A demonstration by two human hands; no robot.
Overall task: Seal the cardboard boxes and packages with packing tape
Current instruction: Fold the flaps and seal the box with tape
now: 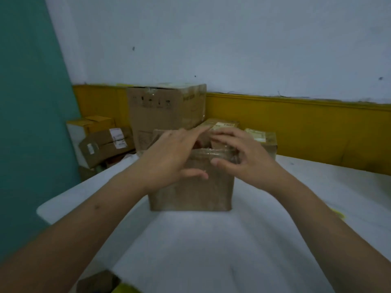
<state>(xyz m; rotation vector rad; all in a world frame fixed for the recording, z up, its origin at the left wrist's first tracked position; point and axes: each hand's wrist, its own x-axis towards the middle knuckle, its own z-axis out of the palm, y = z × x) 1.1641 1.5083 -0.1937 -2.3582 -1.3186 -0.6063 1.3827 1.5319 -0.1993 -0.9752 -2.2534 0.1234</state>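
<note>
Box (190,187): brown cardboard, matte and slightly creased, rectangular; it stands on the table near the middle, just in front of the person
Box axis: the long side runs left to right across the table; a broad face is turned towards the camera and the top faces up under the hands
Box contents: hidden by the flaps and both hands
Tape (211,154): a clear, glossy strip along the top front edge of the box, wrinkled and catching the light
Left hand (169,157): released, fingers straight and lying flat over the box top, thumb resting on the front face
Right hand (243,157): fingers bent over the top at the tape, thumb at the front edge; whether it pinches the tape or only presses it cannot be told
Table (211,250): covered with a smooth white sheet, with a rounded corner at the left
Large carton (165,111): tall brown cardboard with printed handling marks, closed, standing against the wall behind the box
Small parcels (262,140): brown, closed, with pale labels on top, just behind the right hand
Stacked cartons (105,140): brown and white with yellow tops, tilted in the left corner and bearing white labels
Wall (211,39): pale painted plaster above a yellow band (296,127); a teal panel (27,102) stands at the left
</note>
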